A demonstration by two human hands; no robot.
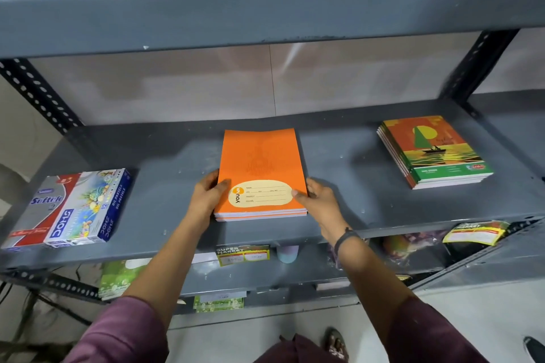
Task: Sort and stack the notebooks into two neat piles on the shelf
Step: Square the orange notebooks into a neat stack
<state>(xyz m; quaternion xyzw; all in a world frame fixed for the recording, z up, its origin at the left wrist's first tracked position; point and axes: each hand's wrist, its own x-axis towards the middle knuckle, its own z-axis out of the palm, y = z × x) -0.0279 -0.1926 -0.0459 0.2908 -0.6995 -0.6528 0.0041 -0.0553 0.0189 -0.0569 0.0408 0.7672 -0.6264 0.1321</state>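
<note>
A small pile of orange notebooks [261,162] with a cream label lies flat in the middle of the grey metal shelf [339,162]. My left hand [208,196] grips the pile's left edge, thumb on the cover. My right hand [317,200] holds its right edge, thumb on the label's end. To the right a second pile of notebooks [433,150], with a sailboat cover in green and orange, rests on the same shelf, its edges slightly fanned. Neither hand touches that pile.
Boxes of oil pastels [70,209] lie at the shelf's left end. A grey shelf board [265,15] hangs close above, with coloured items on it. Slotted uprights [38,94] stand at both sides. Packets and tags [243,255] sit on the lower shelf.
</note>
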